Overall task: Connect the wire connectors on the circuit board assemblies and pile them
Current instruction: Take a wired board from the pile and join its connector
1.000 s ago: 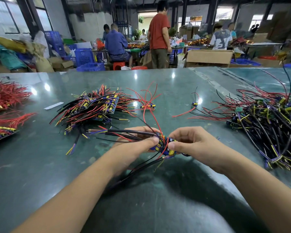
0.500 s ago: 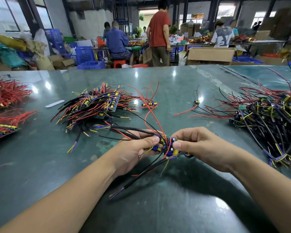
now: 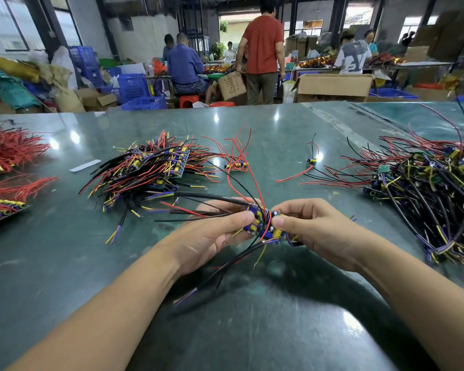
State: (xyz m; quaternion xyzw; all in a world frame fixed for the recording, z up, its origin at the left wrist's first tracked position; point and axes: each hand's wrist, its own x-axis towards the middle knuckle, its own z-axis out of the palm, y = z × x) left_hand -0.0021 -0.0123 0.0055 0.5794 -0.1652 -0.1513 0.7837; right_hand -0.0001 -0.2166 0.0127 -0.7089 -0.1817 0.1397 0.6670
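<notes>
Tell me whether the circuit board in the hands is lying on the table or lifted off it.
Lifted. Left hand and right hand pinch the circuit board above the table; its wires dangle.

No text, label, brand or number can be read anywhere; printing on the cardboard box behind the tabletop and a grey shirt's graphic are too blurred to make out

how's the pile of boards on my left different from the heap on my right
The left pile is compact, its boards stacked flat and wires fanning outward. The right heap sprawls wider in a loose tangle with long dark wires trailing toward me. Both mix red, black and yellow wires on the green table.
</notes>
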